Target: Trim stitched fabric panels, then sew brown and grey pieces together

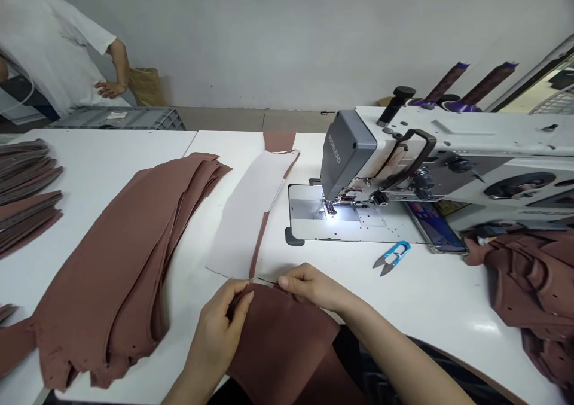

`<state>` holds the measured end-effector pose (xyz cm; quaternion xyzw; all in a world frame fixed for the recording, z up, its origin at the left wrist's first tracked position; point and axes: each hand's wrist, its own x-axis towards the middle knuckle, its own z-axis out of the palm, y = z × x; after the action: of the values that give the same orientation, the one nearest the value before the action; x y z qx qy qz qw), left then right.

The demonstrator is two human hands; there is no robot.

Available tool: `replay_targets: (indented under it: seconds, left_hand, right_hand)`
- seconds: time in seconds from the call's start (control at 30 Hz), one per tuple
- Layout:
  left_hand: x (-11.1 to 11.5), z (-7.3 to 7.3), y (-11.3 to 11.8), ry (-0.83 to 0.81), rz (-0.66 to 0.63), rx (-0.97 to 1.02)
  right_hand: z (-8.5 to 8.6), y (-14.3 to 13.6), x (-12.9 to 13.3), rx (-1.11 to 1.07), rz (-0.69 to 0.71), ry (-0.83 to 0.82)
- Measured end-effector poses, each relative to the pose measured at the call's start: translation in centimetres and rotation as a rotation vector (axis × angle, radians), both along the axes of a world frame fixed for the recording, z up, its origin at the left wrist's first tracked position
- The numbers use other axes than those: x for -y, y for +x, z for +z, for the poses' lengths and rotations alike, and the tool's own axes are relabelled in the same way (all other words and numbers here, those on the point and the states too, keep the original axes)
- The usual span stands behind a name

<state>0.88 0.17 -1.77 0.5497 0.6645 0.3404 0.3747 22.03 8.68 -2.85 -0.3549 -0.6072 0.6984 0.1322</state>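
Brown fabric piece [278, 339] between both hands' fingers [244, 303]

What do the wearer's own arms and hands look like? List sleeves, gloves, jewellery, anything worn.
Both arms are bare from the picture's lower edge to the fingertips; no sleeve shows. The left hand and right hand wear no gloves, and no ring, watch or bracelet is visible. The nails look short and unpainted. No markings or bandages show on either forearm.
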Motion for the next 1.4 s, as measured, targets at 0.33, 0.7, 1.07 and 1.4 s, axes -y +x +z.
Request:
replay_targets:
  seconds: [0.33, 0.7, 1.07, 1.4]
  left_hand:
    - [0.5, -0.4, 0.2, -0.069, 0.161, 0.232]
    - [-1.4, -0.5, -0.9, -0.113, -0.012, 0.218]
    - [-1.6, -0.5, -0.3, -0.019, 0.023, 0.144]
    - [-8.7, 11.3, -4.3, 0.021, 0.169, 0.076]
  right_hand:
    - [-0.8, -1.8, -0.5, -0.186, 0.045, -0.113]
    - [-0.8, -2.1, -0.1, -0.151, 0.016, -0.057]
    - [-0.7, -2.1, -1.9, -0.164, -0.367, -0.029]
    - [-3.3, -2.4, -7.9, -0.008, -0.650, 0.077]
